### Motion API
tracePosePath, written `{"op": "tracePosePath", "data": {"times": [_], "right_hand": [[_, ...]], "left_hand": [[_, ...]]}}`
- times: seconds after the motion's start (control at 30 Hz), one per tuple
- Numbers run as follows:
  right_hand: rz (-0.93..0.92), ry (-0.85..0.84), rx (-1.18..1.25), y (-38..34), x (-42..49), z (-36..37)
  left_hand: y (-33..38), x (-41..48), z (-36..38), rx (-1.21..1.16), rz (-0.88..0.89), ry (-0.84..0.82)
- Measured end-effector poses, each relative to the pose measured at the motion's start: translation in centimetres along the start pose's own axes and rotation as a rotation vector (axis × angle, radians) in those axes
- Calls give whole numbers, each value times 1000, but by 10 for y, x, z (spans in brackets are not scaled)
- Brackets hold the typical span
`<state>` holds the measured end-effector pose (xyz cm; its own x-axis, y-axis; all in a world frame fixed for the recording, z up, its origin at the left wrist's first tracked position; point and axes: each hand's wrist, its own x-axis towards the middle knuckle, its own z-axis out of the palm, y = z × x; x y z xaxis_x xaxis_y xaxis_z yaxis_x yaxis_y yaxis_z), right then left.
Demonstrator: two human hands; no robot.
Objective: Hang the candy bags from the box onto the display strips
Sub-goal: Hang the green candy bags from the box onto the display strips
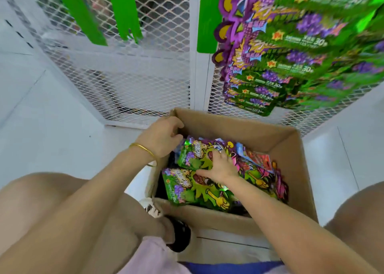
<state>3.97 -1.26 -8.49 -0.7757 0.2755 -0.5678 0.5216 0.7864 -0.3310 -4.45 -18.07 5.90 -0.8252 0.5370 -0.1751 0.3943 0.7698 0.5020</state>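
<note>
- Head view is looking down into a cardboard box [228, 126] on the floor, between the person's knees.
- Left hand [160, 135] is gripping the box's far left corner, fingers curled over the rim, steadying it.
- Right hand [221, 166] is lying spread and flat on the top green candy bag [192, 156], thumb stretched out left; it is pressing, not yet closing round the bag.
- That bag is lying flat with its long axis running across, from just below the left hand to under the right palm. The right hand is plainly the nearer one.
- A second green bag [187, 187] is lying nearer the body, partly under the first; pink and red bags [262, 162] are piling up beyond the right hand.
- Two bare green strips [124, 10] are hanging on the mesh panel [135, 80], above and beyond the left hand.
- A third strip [207, 18], above the right hand, is carrying hung bags [291, 55].
- Judgement: the lift is going up and away, probably toward a bare strip; hang-hole end too blurred to tell.
</note>
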Motion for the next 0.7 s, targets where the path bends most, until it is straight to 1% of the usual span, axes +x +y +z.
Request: {"op": "tracePosePath", "data": {"times": [0.07,0.1,0.13,0.17,0.2,0.27,0.3,0.37,0.43,0.53,0.6,0.63,0.7], "right_hand": [[171,-123,25,9,7,1],[206,-164,28,11,9,6],[219,-165,49,11,10,11],[234,-115,86,12,9,15],[265,-19,126,13,9,18],[387,172,178,22,7,17],[450,205,178,29,7,17],[516,184,156,38,6,16],[520,174,145,40,6,14],[552,221,177,42,7,7],[574,270,349,49,11,1],[548,279,475,52,13,-3],[425,299,743,56,10,-16]], "left_hand": [[1,3,0,-12,9,8],[2,4,0,-23,10,11],[2,5,1,-31,6,9],[3,5,0,-37,11,11],[2,6,0,-34,13,8],[2,7,1,-31,13,3],[3,7,1,-32,14,-2],[3,7,2,-29,10,-20],[5,7,4,-32,7,-35],[8,7,6,-36,8,-52],[8,8,8,-34,9,-53],[9,10,9,-33,10,-53],[10,12,10,-32,26,-44]]}}
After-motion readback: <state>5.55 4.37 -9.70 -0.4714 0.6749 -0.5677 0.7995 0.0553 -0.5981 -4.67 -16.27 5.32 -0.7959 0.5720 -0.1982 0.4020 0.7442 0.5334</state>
